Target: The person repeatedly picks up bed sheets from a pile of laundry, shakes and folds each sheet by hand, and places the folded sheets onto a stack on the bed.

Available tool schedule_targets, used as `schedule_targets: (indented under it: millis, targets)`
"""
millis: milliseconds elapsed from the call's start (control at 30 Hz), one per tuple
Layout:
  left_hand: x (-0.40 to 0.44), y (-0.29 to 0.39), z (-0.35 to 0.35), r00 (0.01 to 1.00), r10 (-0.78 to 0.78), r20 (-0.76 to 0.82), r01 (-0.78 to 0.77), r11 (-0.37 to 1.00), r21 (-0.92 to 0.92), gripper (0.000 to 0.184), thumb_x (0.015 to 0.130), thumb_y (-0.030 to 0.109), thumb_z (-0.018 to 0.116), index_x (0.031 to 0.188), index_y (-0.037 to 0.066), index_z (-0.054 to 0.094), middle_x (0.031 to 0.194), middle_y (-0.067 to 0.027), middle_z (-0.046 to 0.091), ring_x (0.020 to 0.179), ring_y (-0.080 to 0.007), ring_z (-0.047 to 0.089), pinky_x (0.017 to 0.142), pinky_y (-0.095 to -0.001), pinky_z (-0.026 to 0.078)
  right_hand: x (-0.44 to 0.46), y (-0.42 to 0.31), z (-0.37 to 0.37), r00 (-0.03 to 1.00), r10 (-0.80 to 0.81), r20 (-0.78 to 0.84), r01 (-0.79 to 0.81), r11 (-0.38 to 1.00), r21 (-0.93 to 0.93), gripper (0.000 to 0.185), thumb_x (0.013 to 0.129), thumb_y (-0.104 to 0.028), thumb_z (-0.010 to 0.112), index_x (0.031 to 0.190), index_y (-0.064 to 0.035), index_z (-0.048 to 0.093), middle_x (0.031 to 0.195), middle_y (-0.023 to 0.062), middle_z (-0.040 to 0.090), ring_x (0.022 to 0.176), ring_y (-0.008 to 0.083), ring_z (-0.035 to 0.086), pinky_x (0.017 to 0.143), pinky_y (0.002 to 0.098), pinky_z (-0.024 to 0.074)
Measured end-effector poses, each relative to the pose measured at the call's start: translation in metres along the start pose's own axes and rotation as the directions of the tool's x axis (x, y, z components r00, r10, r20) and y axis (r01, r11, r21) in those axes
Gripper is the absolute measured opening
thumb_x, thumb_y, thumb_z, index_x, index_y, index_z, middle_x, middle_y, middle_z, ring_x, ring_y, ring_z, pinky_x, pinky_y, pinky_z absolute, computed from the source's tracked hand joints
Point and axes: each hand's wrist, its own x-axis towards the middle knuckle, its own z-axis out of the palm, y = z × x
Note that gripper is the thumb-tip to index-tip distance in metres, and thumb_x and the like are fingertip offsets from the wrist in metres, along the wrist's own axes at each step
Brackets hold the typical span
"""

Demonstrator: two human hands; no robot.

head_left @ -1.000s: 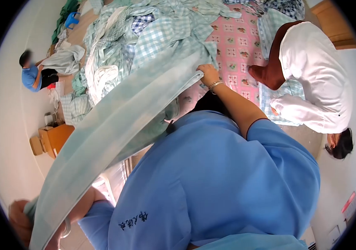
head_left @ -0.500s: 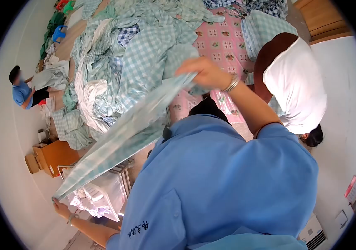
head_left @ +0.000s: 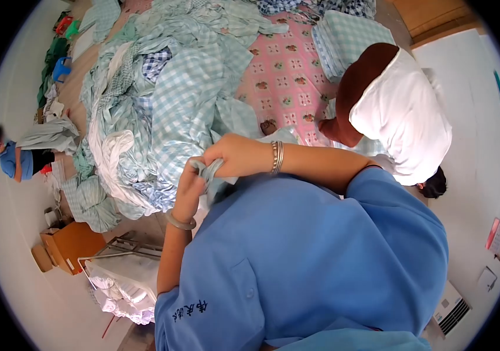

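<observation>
My left grip (head_left: 187,192) and my right grip (head_left: 230,156) are close together in front of my blue shirt (head_left: 326,251), both closed around one bunched pale green cloth (head_left: 207,171), part of it hanging below. Beyond lies a heap of checked cloths (head_left: 182,93) beside a pink patterned sheet (head_left: 285,64); a person in white (head_left: 405,114) stoops to my right.

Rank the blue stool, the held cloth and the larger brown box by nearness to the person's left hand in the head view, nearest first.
1. Held cloth: gripped in the left hand itself.
2. Larger brown box: off to the left, by the wall.
3. Blue stool: far off, toward the upper left.
</observation>
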Motion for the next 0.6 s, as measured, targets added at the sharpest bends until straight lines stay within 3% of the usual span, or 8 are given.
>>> schedule_targets:
  millis: [33,67,133,200,300,367,500,600]
  targets:
    - [-0.002,-0.001,0.004,0.999,0.024,0.03,-0.029,0.985,0.173,0.008,0.081,0.007,0.05,0.088,0.003,0.051,0.08,-0.0007,0.046,0.072,-0.0058,0.043,0.064,-0.0187,0.035,-0.005,0.006,-0.001,0.999,-0.002,-0.04,0.004,0.999,0.044,0.015,0.065,-0.017,0.056,0.075,-0.0057,0.059,0.062,0.0117,0.057,0.055,0.0237,0.056,0.05,0.0311,0.0411]
    - [-0.001,-0.003,0.004,1.0,0.012,0.028,-0.017,0.985,0.174,0.008,0.081,0.007,0.05,0.088,0.003,0.051,0.08,-0.0007,0.046,0.072,-0.0058,0.043,0.064,-0.0187,0.035,-0.009,0.011,-0.003,0.999,0.004,-0.041,-0.002,0.998,0.055,0.015,0.065,-0.017,0.056,0.075,-0.0057,0.059,0.062,0.0117,0.057,0.055,0.0237,0.056,0.05,0.0311,0.0411]
    - [0.009,-0.001,0.001,0.987,0.105,0.119,-0.148,0.877,0.457,0.009,0.079,0.005,0.055,0.087,0.002,0.051,0.075,-0.0002,0.046,0.068,-0.0059,0.041,0.061,-0.0197,0.036,-0.012,0.018,-0.013,0.998,-0.063,-0.029,0.066,0.992,0.104,0.014,0.067,-0.013,0.059,0.078,-0.0049,0.056,0.063,0.0067,0.057,0.055,0.0146,0.053,0.051,0.0268,0.0402]
    - [0.013,0.008,0.001,0.985,0.111,0.135,-0.165,0.85,0.501,0.01,0.079,0.009,0.056,0.085,0.002,0.051,0.073,0.0006,0.046,0.066,-0.0064,0.04,0.059,-0.0201,0.036,-0.019,0.018,-0.022,0.999,-0.049,0.023,0.046,0.991,0.13,0.019,0.067,-0.013,0.058,0.085,-0.006,0.055,0.07,0.0072,0.058,0.061,0.0181,0.056,0.055,0.0291,0.0416]
    - [0.016,0.019,0.005,0.987,0.106,0.125,-0.159,0.796,0.584,0.009,0.079,0.009,0.057,0.082,0.003,0.051,0.071,0.0006,0.046,0.064,-0.0066,0.04,0.058,-0.0199,0.035,-0.023,0.032,-0.022,0.996,-0.087,0.027,0.087,0.996,-0.021,0.023,0.067,-0.013,0.058,0.089,-0.0075,0.053,0.076,0.009,0.058,0.07,0.0235,0.057,0.06,0.033,0.0422]
    - [0.012,0.035,0.014,0.988,0.126,0.092,-0.155,0.727,0.669,0.008,0.078,0.007,0.056,0.08,0.003,0.05,0.07,0.0005,0.046,0.064,-0.0069,0.041,0.056,-0.0201,0.035,-0.021,0.053,-0.017,1.0,0.013,0.027,-0.007,0.978,-0.206,0.028,0.065,-0.014,0.056,0.093,-0.0106,0.053,0.072,0.0101,0.058,0.074,0.029,0.056,0.064,0.0392,0.0423]
    - [-0.004,0.066,0.021,0.973,0.232,0.012,-0.204,0.827,0.525,0.005,0.081,0.007,0.053,0.082,0.003,0.049,0.073,0.0018,0.045,0.065,-0.0047,0.037,0.06,-0.0174,0.031,-0.018,0.107,-0.01,0.995,0.045,-0.089,-0.074,0.931,-0.358,0.019,0.063,-0.016,0.059,0.082,-0.0138,0.056,0.071,0.0102,0.058,0.073,0.0297,0.056,0.062,0.0405,0.0416]
    - [-0.023,0.085,0.007,0.952,0.296,-0.074,-0.228,0.852,0.472,0.01,0.079,0.01,0.054,0.084,0.003,0.049,0.077,0.0,0.046,0.069,-0.0067,0.039,0.064,-0.0201,0.032,-0.024,0.141,-0.005,0.994,0.108,0.007,-0.095,0.901,-0.424,0.014,0.065,-0.016,0.058,0.077,-0.012,0.057,0.07,0.011,0.057,0.072,0.0301,0.056,0.062,0.04,0.0419]
